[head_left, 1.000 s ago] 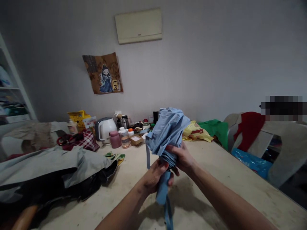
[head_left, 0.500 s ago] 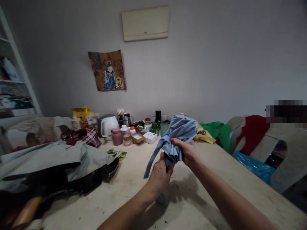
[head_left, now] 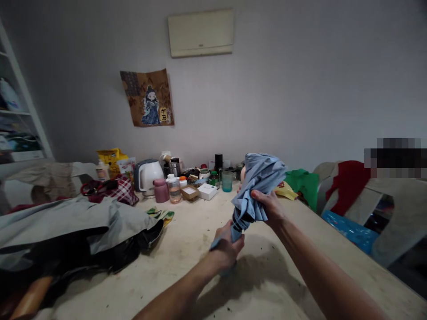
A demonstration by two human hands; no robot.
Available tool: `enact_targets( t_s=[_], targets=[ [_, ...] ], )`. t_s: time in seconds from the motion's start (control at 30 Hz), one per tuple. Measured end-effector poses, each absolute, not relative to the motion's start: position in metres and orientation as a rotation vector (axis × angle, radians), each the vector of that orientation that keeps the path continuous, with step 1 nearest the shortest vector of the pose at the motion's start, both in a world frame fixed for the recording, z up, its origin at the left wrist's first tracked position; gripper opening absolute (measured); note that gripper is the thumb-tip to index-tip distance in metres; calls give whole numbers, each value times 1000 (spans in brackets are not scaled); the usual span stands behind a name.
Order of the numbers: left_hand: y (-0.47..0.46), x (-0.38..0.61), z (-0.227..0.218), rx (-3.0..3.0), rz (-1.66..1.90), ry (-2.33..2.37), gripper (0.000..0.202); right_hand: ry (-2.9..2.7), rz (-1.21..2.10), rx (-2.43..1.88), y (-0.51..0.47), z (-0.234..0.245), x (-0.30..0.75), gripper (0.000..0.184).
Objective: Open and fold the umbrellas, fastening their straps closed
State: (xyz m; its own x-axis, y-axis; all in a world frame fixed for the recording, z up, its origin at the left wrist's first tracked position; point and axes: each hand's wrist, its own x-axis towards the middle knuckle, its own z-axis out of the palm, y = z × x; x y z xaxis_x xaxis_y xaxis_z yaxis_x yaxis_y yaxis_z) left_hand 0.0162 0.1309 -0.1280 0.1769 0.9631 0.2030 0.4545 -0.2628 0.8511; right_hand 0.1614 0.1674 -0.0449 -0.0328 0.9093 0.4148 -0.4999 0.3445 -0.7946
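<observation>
A folded light blue umbrella (head_left: pixel 256 182) is held up over the pale table (head_left: pixel 187 275), tilted to the upper right. My right hand (head_left: pixel 271 208) is wrapped round the bunched canopy near its lower part. My left hand (head_left: pixel 227 246) is closed round the handle end below, where a strip of blue strap shows at the fingers. Both forearms reach in from the bottom edge.
At the table's back stand a white kettle (head_left: pixel 147 175), a pink jar (head_left: pixel 161 190), bottles, a green cup (head_left: pixel 227 181) and small boxes. Grey and black clothing (head_left: pixel 73 235) lies at the left. Yellow and green bags (head_left: pixel 302 182) and a chair with red cloth (head_left: pixel 350 186) are at the right.
The umbrella has swung to the right and tilted, the hanging strap is drawn in by my left hand, which has dropped lower. My right hand has shifted right along the canopy.
</observation>
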Motion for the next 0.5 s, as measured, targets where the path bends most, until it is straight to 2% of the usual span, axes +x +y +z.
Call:
enact_targets(
  t_s=[0.13,0.27,0.37,0.43,0.5],
  targets=[
    [134,9,-131,1981,1221,1523,19,-1032,1270,-444,170,-44,159,57],
    [131,0,-120,1986,1054,1174,26,-1037,1374,-414,168,-45,162,51],
    [129,-3,-111,1625,916,735,54,-1064,1488,-419,166,-50,163,51],
    [129,-4,-109,1337,951,513,79,-1100,1570,-401,164,-55,159,52],
    [129,-5,-110,1165,982,350,93,-1119,1618,-394,162,-61,154,51]
  ],
)
